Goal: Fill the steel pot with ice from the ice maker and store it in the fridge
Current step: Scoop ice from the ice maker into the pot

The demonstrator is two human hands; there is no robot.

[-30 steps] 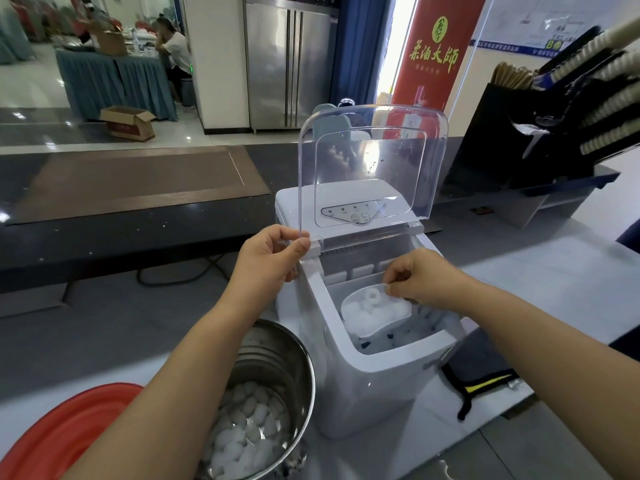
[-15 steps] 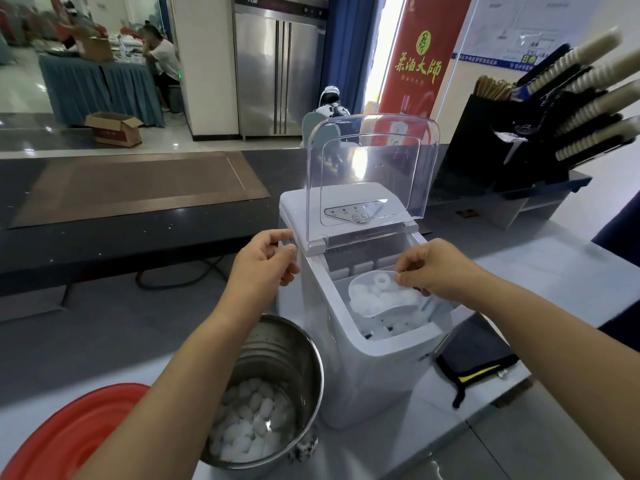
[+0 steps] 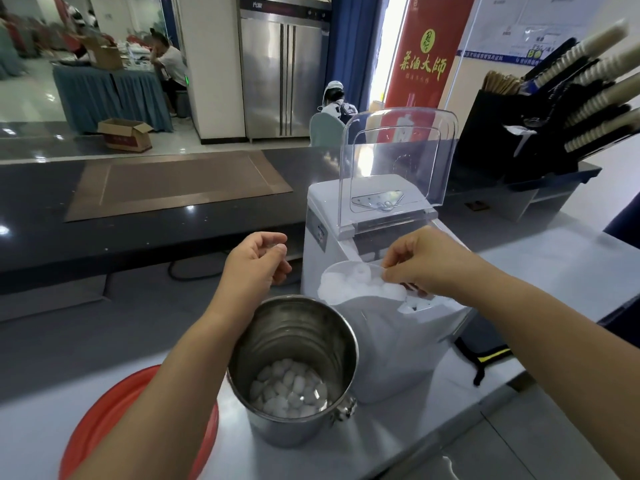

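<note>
Head view looks down on the steel pot (image 3: 294, 334), upright on the pale counter (image 3: 554, 271) in the lower middle of the frame, with a shallow layer of ice pieces (image 3: 289, 393) across its bottom. Just to its right, touching or nearly touching, stands the white ice maker (image 3: 388, 341), its clear lid (image 3: 398, 161) tipped up and open. My right hand (image 3: 429, 265) pinches the back edge of a clear scoop (image 3: 337, 268) heaped with ice, held over the front rim of the machine, above and to the right of the pot's mouth. My left hand (image 3: 258, 261) hangs in the air above the pot's far rim, fingers loosely curled with nothing in them, apart from the machine. A round red tray (image 3: 114, 417) lies at the lower left, partly hidden under my left forearm. Beyond the dark bar top (image 3: 173, 188), a steel fridge (image 3: 284, 74) stands at the top centre. Stacks of paper cups (image 3: 588, 81) jut out at the upper right.
</note>
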